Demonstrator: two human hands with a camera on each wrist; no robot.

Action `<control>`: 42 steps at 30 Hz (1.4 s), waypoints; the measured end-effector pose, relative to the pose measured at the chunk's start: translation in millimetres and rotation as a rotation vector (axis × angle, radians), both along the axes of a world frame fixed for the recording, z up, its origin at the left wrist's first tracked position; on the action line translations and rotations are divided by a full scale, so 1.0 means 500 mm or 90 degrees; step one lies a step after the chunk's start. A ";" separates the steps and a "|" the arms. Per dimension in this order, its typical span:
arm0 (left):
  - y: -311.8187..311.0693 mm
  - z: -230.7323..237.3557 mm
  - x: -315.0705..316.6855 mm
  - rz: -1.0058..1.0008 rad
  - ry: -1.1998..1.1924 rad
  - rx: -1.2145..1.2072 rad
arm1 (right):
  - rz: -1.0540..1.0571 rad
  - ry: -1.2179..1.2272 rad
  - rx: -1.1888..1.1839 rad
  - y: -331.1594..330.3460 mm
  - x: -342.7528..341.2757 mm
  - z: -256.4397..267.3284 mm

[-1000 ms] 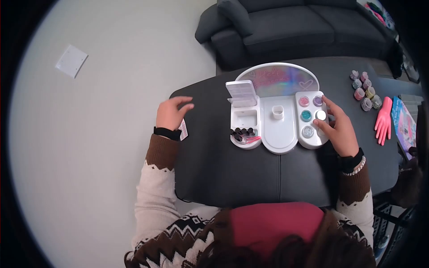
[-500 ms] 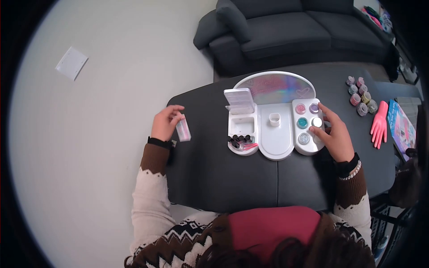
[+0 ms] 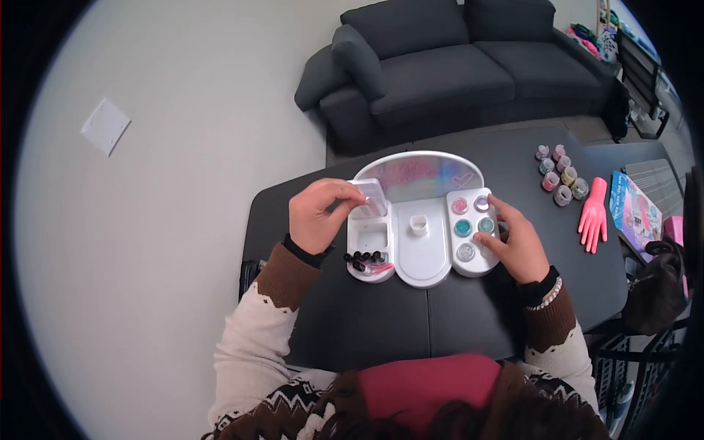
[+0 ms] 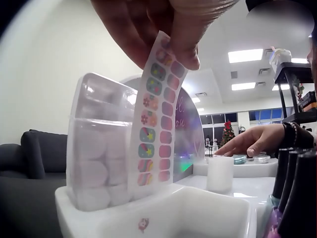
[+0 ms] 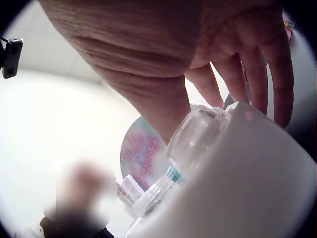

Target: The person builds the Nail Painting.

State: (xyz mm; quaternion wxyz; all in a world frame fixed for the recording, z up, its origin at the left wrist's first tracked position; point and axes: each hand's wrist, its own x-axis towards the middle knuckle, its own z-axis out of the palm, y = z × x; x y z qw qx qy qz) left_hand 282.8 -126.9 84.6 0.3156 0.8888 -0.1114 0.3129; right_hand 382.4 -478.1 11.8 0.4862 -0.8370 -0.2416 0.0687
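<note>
My left hand [image 3: 320,215] pinches the top of a nail sticker sheet [image 4: 150,124] with two columns, one patterned and one pink to purple. The sheet hangs in front of a clear upright case [image 4: 94,148], above the compartment [image 3: 369,236] of a white nail-salon play station [image 3: 422,262]. On the station's right section, my right hand [image 3: 519,242] rests with fingers fairly straight along the outer side and thumb beside the jars. Glitter jars sit there: pink [image 3: 460,206], teal [image 3: 463,228] and silver [image 3: 466,252] among them. A clear jar [image 5: 195,134] stands by the thumb in the right wrist view.
Small black-capped bottles [image 3: 364,258] and a pink tool [image 3: 381,268] fill the station's front left. Several small jars [image 3: 563,176], a pink model hand [image 3: 594,215] and a colourful package [image 3: 635,213] lie to the right. A dark sofa [image 3: 440,73] stands behind the table.
My left hand took hold of the sticker sheet at the table's left side and carried it right, to the station's upright case. My right hand has stayed on the jar section. The head view has shifted.
</note>
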 end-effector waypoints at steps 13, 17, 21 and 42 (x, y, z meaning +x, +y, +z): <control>-0.014 -0.014 -0.006 0.023 0.027 0.063 | 0.007 -0.030 -0.019 -0.001 -0.001 0.001; -0.020 -0.032 -0.009 0.040 0.109 -0.014 | 0.000 -0.029 -0.023 0.000 0.000 0.001; 0.007 -0.070 -0.010 0.007 0.231 -0.156 | -0.001 -0.014 -0.004 -0.005 0.001 -0.004; 0.357 -0.152 -0.338 0.600 0.499 0.354 | 0.003 0.005 0.062 0.000 0.007 -0.034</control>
